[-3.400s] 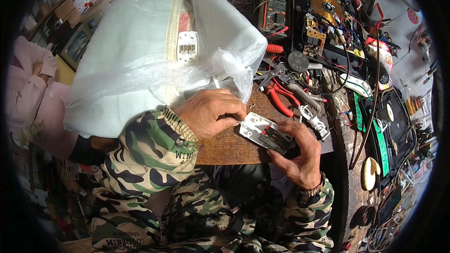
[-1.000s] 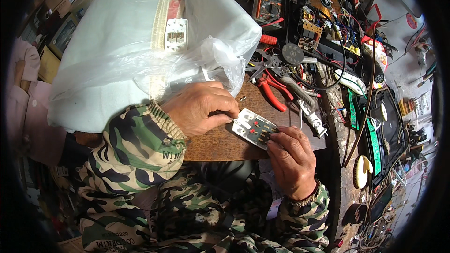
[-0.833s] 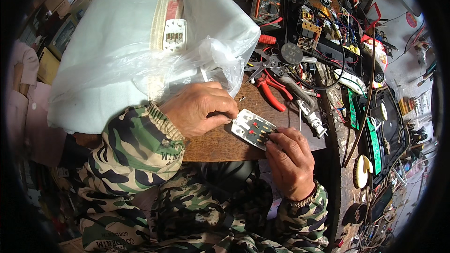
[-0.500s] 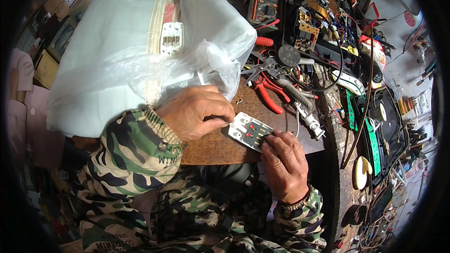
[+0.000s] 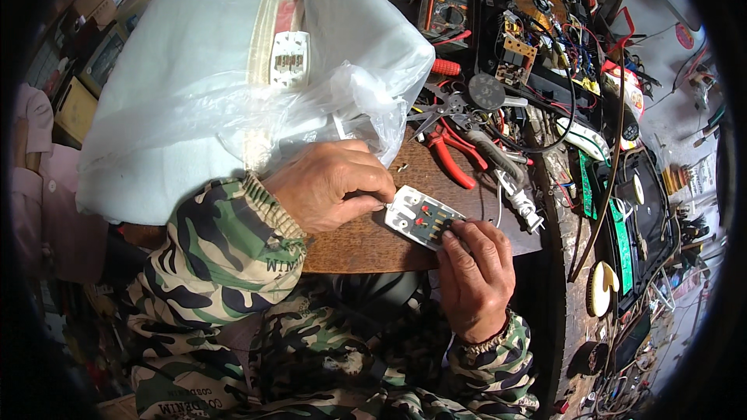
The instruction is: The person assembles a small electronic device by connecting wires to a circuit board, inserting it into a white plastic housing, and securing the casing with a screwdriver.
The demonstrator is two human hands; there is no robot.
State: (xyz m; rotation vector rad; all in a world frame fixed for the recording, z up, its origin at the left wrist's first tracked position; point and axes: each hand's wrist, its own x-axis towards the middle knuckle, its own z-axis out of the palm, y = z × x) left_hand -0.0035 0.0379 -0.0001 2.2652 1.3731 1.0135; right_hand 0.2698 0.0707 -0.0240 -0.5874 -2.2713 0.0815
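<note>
White plastic case with dark inside [image 5: 421,219] | between left hand [image 5: 336,188] and right hand [image 5: 476,276], over brown wooden table [image 5: 350,253] | right pinches its right end | left fingertips pressed together by its left end, can't tell on what

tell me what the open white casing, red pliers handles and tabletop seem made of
White casing: probably hard satin plastic; rim and details look moulded. Red handles: plastic or rubber, smooth and evenly coloured. Tabletop: brown wood or veneer, judging by streaky grain.
</note>
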